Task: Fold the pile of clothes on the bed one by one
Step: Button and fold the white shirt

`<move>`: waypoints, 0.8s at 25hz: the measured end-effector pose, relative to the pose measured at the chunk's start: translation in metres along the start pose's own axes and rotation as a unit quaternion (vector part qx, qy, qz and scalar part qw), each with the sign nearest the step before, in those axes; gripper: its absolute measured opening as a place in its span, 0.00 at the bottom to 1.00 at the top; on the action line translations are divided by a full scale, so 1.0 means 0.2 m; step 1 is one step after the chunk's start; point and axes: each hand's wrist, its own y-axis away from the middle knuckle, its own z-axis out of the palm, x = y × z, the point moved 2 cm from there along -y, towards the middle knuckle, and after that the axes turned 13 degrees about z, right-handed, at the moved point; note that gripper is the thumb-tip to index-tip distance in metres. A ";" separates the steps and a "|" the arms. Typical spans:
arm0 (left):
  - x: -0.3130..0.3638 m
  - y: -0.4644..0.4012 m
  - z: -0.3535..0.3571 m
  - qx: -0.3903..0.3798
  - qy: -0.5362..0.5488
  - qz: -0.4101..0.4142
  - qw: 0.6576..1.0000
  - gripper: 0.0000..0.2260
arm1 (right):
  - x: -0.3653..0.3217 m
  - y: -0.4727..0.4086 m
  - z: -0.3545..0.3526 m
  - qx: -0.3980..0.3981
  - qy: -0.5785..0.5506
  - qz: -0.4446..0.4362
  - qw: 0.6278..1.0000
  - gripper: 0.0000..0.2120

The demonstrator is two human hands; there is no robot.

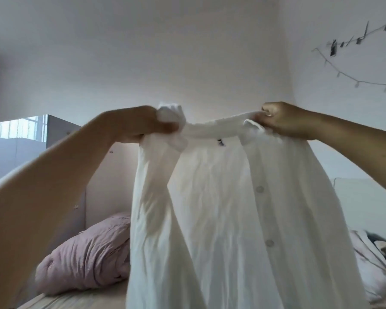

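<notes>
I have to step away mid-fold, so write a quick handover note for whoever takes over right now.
Left hand: grips the bunched top of the white shirt.
Right hand: pinches the top on the other side.
Shirt: held up spread, hanging in front of the bed; pink pillow behind it, more fabric at right.
Done: shirt picked up and opened.
Left: lay it flat, fold it, then the remaining clothes.

White walls point(143, 63); string of clipped photos point(352, 79) at right; barred window point(20, 128) at left; mauve pillow point(85, 255) on bed.
</notes>
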 end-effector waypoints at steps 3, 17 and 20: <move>-0.08 0.10 -0.05 -0.092 -0.009 -0.087 0.992 0.14 | -0.01 0.06 0.01 -0.100 -0.131 0.025 0.986 0.19; -1.01 0.19 0.77 0.091 -0.093 -0.269 0.954 0.27 | 0.68 0.30 0.99 -0.274 -0.071 0.252 0.925 0.10; -1.44 0.20 1.12 0.095 -0.044 -0.326 0.940 0.26 | 0.99 0.36 1.36 -0.279 -0.038 0.307 0.909 0.15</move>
